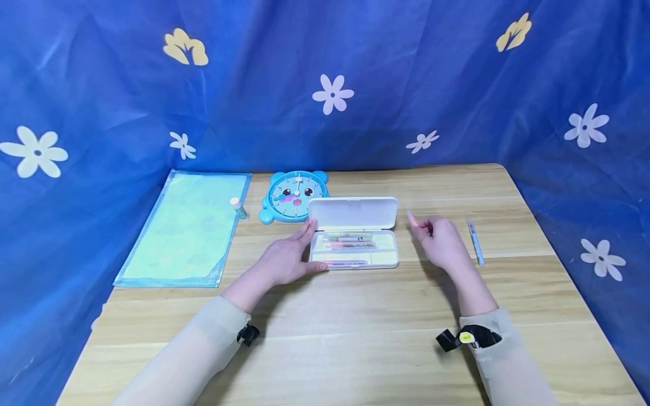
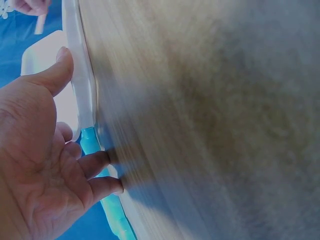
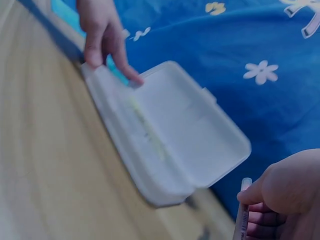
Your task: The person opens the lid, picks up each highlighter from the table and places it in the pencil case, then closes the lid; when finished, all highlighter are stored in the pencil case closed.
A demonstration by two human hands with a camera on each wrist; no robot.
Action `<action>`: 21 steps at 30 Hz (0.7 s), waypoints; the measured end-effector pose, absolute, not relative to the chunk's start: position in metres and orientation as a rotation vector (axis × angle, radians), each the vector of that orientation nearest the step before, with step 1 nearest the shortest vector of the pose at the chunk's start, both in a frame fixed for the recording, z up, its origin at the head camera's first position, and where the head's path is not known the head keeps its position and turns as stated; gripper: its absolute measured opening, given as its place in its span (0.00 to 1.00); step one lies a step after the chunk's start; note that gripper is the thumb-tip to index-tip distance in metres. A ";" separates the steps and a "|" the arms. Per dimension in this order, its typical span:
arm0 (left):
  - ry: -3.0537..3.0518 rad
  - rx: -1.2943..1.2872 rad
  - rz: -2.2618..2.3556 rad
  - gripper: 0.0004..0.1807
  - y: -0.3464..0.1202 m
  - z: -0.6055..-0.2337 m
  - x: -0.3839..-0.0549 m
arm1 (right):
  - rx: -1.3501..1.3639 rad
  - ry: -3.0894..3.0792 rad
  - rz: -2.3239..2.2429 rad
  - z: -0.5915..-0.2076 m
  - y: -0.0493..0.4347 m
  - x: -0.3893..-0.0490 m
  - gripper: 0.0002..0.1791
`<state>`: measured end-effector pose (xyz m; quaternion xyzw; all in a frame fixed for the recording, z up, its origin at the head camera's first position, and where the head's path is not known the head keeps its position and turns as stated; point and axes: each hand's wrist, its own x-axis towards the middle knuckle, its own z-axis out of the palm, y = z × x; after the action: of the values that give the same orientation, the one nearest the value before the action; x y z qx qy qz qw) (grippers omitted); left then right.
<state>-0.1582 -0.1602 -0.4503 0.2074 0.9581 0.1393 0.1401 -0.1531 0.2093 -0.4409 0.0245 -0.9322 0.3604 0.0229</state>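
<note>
A white pencil case (image 1: 383, 257) lies on the table with its lid (image 1: 354, 213) raised. Several slim pens (image 1: 350, 245) rest inside, most in the back compartment and a pinkish one in the front. My left hand (image 1: 286, 260) holds the case's left end, thumb at the front corner and a finger by the hinge side. To the right of the case, my right hand (image 1: 443, 242) pinches a pink pen (image 3: 243, 216) between thumb and fingers, its tip pointing away from me. Past that hand lies a blue pen (image 1: 476, 243) on the wood.
A blue toy clock (image 1: 280, 211) with a cartoon face sits behind the case's left side. Farther left are a light green mesh-edged folder (image 1: 175, 237) and a small glue-stick-like tube (image 1: 238, 208). Blue flowered cloth (image 1: 376, 135) hangs behind the table (image 1: 345, 338).
</note>
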 end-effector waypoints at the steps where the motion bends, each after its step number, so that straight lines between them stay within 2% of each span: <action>1: 2.770 0.601 0.405 0.63 -0.160 -0.450 -0.158 | 0.088 -2.880 1.115 -0.436 0.210 -0.153 0.12; 11: 2.786 0.605 0.387 0.63 -0.161 -0.451 -0.157 | 0.320 -2.786 1.082 -0.401 0.185 -0.154 0.10; 21: 2.783 0.584 0.400 0.63 -0.160 -0.451 -0.157 | 0.634 -2.668 1.066 -0.398 0.147 -0.157 0.07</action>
<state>-0.1574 -0.1597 -0.4508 0.2016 0.9603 0.1380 0.1344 -0.1574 0.1471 -0.3977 0.2145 -0.9023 0.3606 0.0994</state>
